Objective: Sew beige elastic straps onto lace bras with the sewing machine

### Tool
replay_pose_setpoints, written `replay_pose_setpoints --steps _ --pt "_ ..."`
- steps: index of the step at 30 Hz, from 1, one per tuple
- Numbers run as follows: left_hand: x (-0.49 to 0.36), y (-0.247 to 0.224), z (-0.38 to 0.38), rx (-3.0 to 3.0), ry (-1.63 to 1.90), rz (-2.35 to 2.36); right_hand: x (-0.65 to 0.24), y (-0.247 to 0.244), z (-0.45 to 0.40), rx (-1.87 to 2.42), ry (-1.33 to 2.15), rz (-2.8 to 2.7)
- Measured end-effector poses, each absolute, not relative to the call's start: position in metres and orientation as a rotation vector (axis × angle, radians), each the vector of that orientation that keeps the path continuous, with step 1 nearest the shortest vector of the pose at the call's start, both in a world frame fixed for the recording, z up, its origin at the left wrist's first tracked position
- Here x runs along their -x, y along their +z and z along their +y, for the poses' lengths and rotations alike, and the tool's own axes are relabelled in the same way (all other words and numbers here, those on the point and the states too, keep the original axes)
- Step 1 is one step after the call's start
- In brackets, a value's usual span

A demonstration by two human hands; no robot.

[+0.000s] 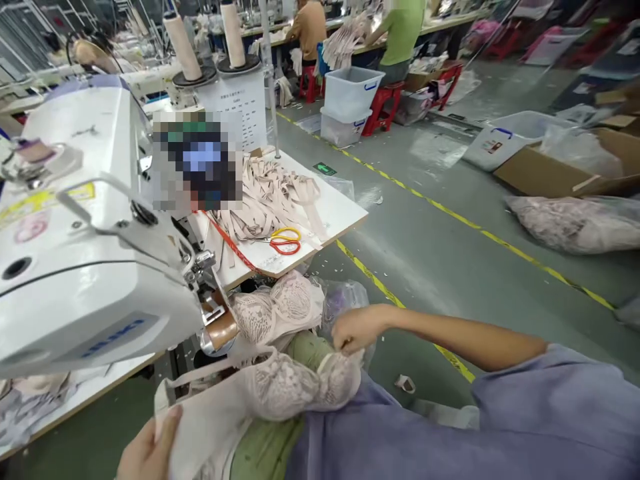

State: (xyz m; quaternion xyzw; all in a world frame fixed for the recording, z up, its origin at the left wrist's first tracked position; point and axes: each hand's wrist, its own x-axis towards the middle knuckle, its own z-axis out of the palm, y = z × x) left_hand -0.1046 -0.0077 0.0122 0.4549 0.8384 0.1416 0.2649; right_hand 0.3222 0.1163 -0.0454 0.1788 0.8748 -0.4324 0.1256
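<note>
Spreading behind everything: grey-green floor [425, 247], flecked with scraps and crossed by yellow tape lines [480, 230].
Sewing machine: white body [90, 267] crowds the left side, blocking part of the workspace; its stitching area is hard to make out.
Lace bra: pale pink bra [283, 387] lies across the wearer's lap, cups outward, its band stretching toward the bottom left.
White table: tabletop [340, 207] beyond the machine, heaped with pale fabric straps [273, 193].
Cardboard box: open box [545, 175] at far right, a stuffed plastic bag [575, 223] just in front, cut off by the frame.
Pixelated patch: coarse squares hide whatever stands beside the straps.
Co-workers: one person in green [406, 37], another in orange-brown [309, 27], seated at a back table, heads out of frame.
Left hand: left hand [150, 447] grips the band, thumb on top, fingers hidden under cloth, wrist cut off.
Second lace cups: another pair [299, 300] at the table edge; whether joined to the bra, unclear.
Right hand: right hand [360, 327] pinches the far cup's edge, fingertips curled and partly hidden.
Thread cones: two [233, 33] above the machine.
Scissors: red-and-yellow-handled pair [273, 242] beside the straps.
</note>
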Motion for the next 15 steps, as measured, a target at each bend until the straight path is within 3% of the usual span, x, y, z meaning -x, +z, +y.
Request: replay_pose_setpoints --steps 2,4,6,8,10,15 --pt "0.081 -0.004 0.016 -1.419 0.109 2.305 -0.312 -0.024 0.109 -0.450 -1.361 2.595" --pt "0.035 -0.020 0.026 -1.691 0.270 2.195 -0.295 -0.009 0.099 -0.428 -1.499 2.680" --pt "-0.016 -0.030 0.022 -1.750 0.514 1.780 -0.280 -0.001 0.094 -0.427 -1.653 2.745" --pt "-0.056 -0.034 0.014 -1.567 0.448 1.360 -0.273 0.000 0.104 -0.597 -1.754 2.746" --pt "-0.076 -0.033 0.007 -1.394 0.369 1.223 -0.277 0.000 0.135 -1.035 -1.747 2.736" --pt "-0.068 -0.025 0.004 -1.169 0.429 1.138 -0.300 0.009 0.274 -2.421 -1.341 2.633"
